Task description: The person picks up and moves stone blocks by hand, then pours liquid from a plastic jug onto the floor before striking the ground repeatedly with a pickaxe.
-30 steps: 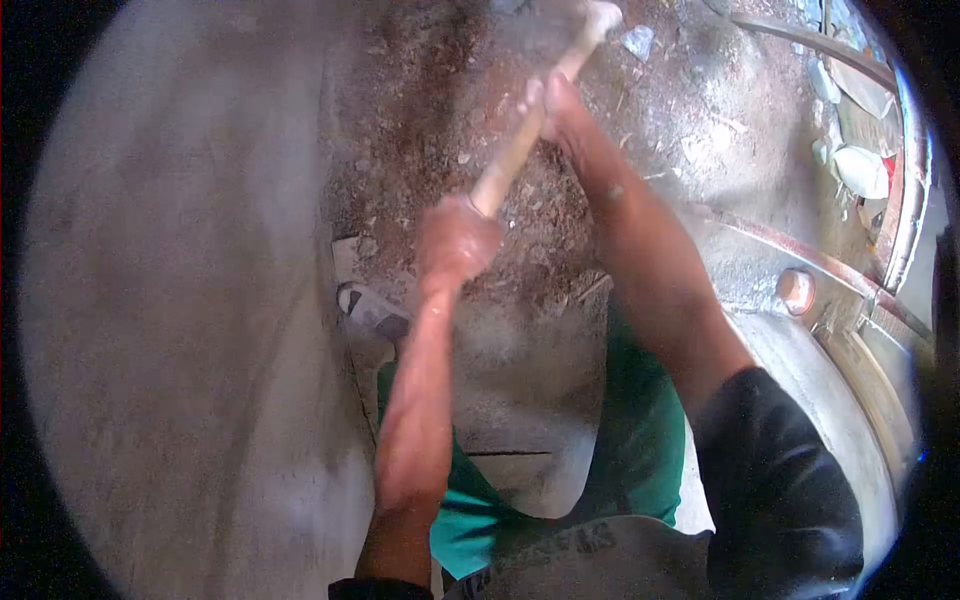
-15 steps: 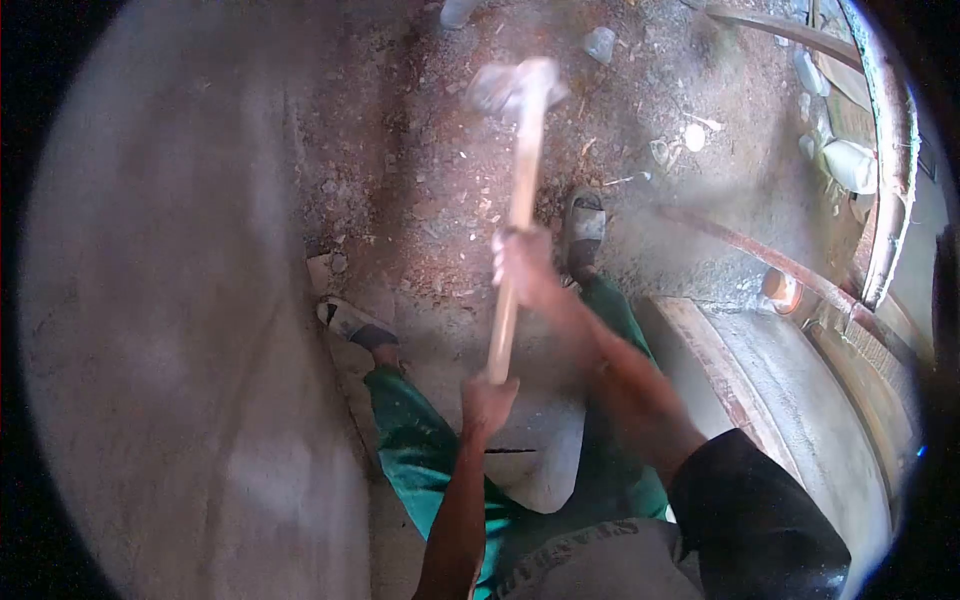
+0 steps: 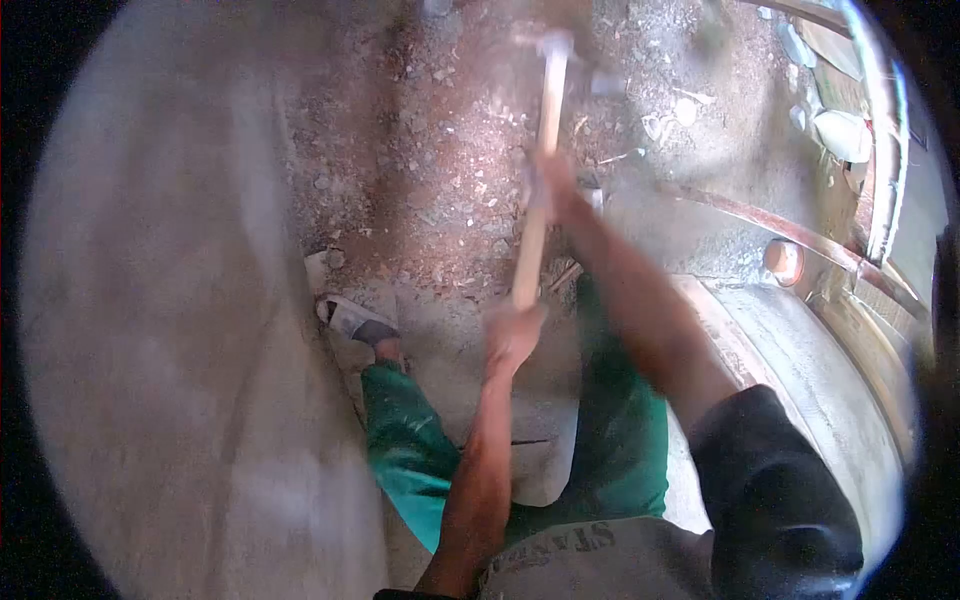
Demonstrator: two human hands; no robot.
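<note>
A long-handled tool with a pale wooden handle (image 3: 532, 255) slants up across the middle of the view. Its head (image 3: 555, 45) is blurred by motion, so its shape cannot be made out. Near the lower end of the handle, my left hand (image 3: 513, 335) is wrapped round the wood. Higher up, closer to the tool's head, my right hand (image 3: 553, 180) also grips it, somewhat smeared. Beneath the tool lies reddish broken rubble (image 3: 430, 190), strewn with small pale chips.
A concrete surface (image 3: 170, 300) fills the left side. My sandalled foot (image 3: 355, 320) stands by the rubble. On the right are a rusty bar (image 3: 770, 220), an orange-brown container (image 3: 783, 262), a white container (image 3: 843, 135) and a pale ledge (image 3: 800, 350).
Both hands and the tool have moved up and slightly right in the view. My right forearm is stretched further forward. Both hands have kept hold of the handle.
</note>
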